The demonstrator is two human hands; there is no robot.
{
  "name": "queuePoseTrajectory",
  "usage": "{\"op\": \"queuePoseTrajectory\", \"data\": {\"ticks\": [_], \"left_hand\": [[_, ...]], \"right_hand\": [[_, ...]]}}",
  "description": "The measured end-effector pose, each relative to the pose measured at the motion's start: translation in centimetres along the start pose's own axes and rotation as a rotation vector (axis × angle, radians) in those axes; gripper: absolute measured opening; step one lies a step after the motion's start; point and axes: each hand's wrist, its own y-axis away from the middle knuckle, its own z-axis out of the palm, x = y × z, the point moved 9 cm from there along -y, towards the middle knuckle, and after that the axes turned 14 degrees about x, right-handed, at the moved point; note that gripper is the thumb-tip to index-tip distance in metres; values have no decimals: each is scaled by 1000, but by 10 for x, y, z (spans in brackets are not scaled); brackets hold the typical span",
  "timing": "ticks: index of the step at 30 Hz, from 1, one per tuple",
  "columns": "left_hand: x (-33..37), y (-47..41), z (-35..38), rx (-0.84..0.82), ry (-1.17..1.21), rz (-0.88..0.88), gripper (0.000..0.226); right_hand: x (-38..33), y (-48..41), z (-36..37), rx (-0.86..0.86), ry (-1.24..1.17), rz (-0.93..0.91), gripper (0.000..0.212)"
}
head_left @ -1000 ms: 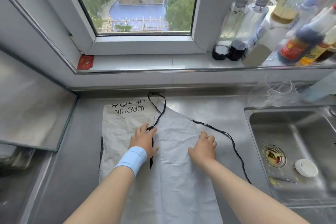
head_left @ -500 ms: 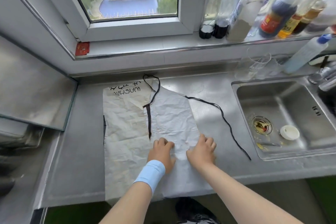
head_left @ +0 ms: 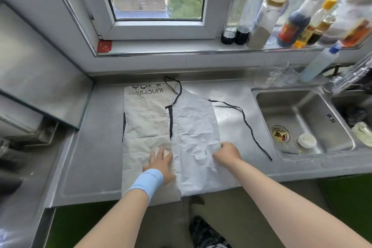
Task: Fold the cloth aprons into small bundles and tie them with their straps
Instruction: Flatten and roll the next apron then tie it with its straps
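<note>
Steel bench (head_left: 96, 147) carries the apron (head_left: 193, 127) laid flat: printed bib at the far end by the window, right half folded over the left, near hem at the front edge, sink (head_left: 281, 106) off to the right. Left hand (head_left: 161, 162) lies on the lower left panel, grip open with fingers spread flat; right hand (head_left: 226, 153) sits at the folded layer's right edge, grip closed, pinching the cloth. Black strap (head_left: 251, 129) trails across bare bench toward the sink.
</note>
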Motion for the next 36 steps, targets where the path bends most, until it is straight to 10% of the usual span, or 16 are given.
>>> {"op": "queuePoseTrajectory", "data": {"ticks": [9, 14, 16, 19, 31, 36], "left_hand": [[0, -10, -31, 96, 46, 106, 71], [-17, 21, 1, 43, -166, 117, 92], [-22, 20, 8, 10, -191, 91, 100], [-16, 13, 6, -16, -171, 55, 104], [17, -14, -29, 287, -77, 126, 80], [27, -7, -22, 256, -53, 150, 60]], "right_hand": [[-31, 0, -7, -116, 30, -89, 24], [26, 14, -5, 126, 421, -28, 100], [1, 33, 13, 201, 518, -399, 91], [-14, 63, 69, -117, 469, -641, 73], [-38, 11, 70, -34, 491, -677, 56], [-1, -10, 18, 294, 308, -213, 73]]}}
